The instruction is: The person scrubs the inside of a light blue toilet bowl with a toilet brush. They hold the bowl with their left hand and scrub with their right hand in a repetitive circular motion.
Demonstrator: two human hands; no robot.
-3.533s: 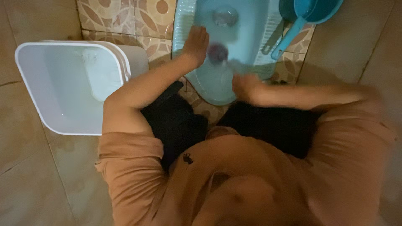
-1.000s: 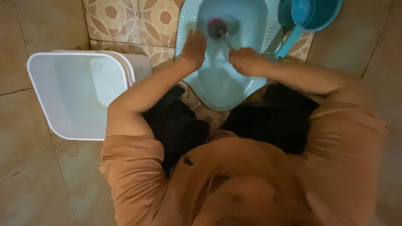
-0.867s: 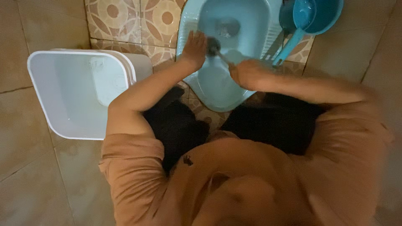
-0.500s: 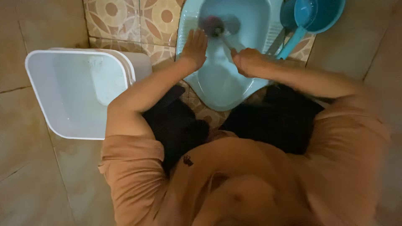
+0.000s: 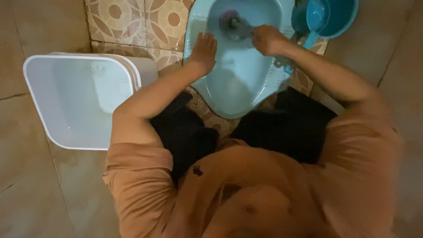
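A light blue squat toilet pan (image 5: 240,83) is set in the floor in front of me. My left hand (image 5: 203,49) lies flat with fingers spread on the pan's left rim. My right hand (image 5: 267,39) is closed around the handle of a toilet brush (image 5: 232,23). The brush's dark, pinkish head is down in the far part of the bowl, over the drain hole. Motion blurs the brush.
A white square bucket (image 5: 75,99) stands on the floor to the left, close to my left arm. A blue dipper (image 5: 318,20) rests in a blue pail (image 5: 341,15) at the top right. Patterned tiles (image 5: 132,22) surround the pan; plain beige tiles cover the rest.
My right hand has pushed the brush back and forth in the bowl and now sits farther forward and to the right. My left hand has stayed on the rim.
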